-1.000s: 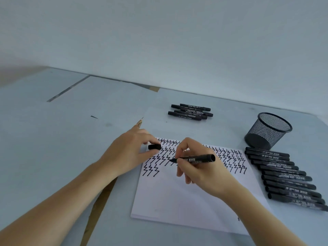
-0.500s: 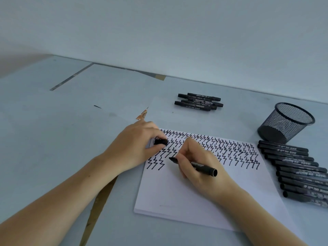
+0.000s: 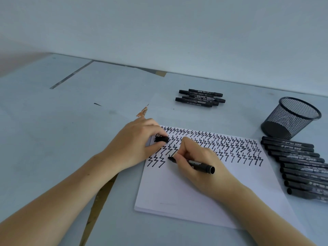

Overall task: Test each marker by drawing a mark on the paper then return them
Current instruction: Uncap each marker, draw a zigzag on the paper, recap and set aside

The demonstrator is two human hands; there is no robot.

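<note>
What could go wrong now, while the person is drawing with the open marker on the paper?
1. The right hand lies over the zigzag marks while it holds the marker; fresh ink may smear.
2. The left hand pinches the small cap; if it slips, it may roll away.
3. The row of markers lies close beside the paper, so the right forearm might knock them.

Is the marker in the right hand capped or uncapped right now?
Uncapped. The marker shows its bare tip touching the paper, held by the right hand; the left hand pinches the cap.
</note>
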